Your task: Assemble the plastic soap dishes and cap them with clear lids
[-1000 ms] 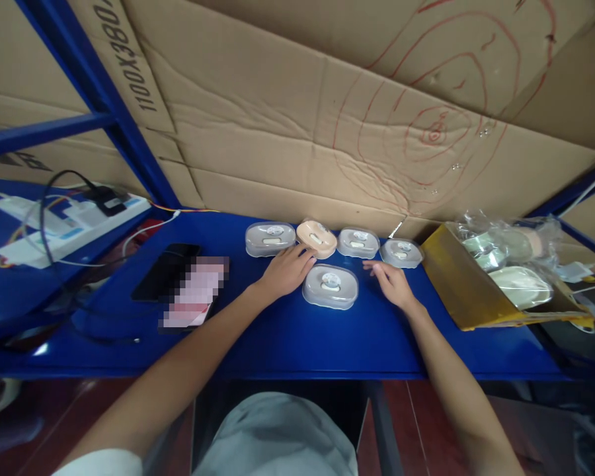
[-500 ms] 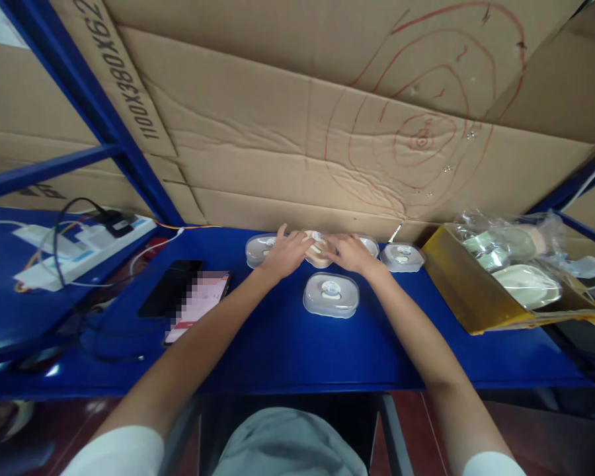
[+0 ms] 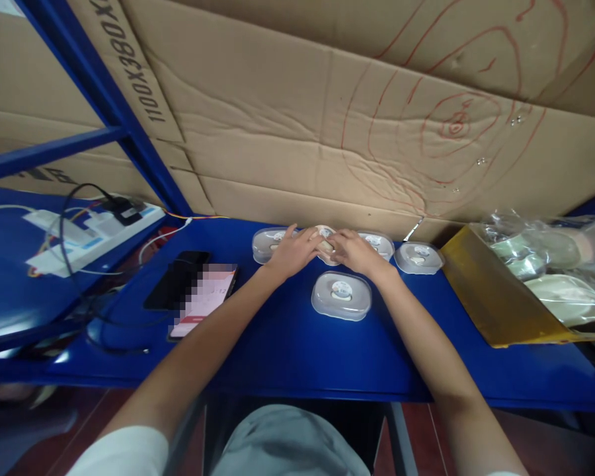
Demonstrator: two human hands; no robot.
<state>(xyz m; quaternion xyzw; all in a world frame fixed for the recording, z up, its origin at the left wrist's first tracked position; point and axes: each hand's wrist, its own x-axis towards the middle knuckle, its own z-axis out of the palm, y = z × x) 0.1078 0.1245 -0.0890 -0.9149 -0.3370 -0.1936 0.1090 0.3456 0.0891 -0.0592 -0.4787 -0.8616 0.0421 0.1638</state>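
Observation:
Between my two hands, at the back of the blue table, sits a peach-coloured rounded case (image 3: 326,231) with a round pale label. From its left side my left hand (image 3: 296,254) grips it, index finger raised a little. My right hand (image 3: 354,252) closes on its right side, fingers bent over the top. The hands cover much of the case. A clear lidded case (image 3: 268,248) stands partly behind my left hand, and another clear case (image 3: 383,247) lies beside my right hand. Nearer me is a clear case (image 3: 341,297) with a round label.
Farther right are one more clear case (image 3: 419,258) and a yellow-brown open box (image 3: 480,291) of plastic-wrapped pieces. A phone (image 3: 205,301), a black flat object (image 3: 171,281) and a power strip (image 3: 99,244) with cables lie left. Cardboard (image 3: 258,99) walls the back.
The view has shifted slightly, so the table things sit a little differently in the picture. Both hands stay at the peach-coloured case, with my right fingers bent farther over it.

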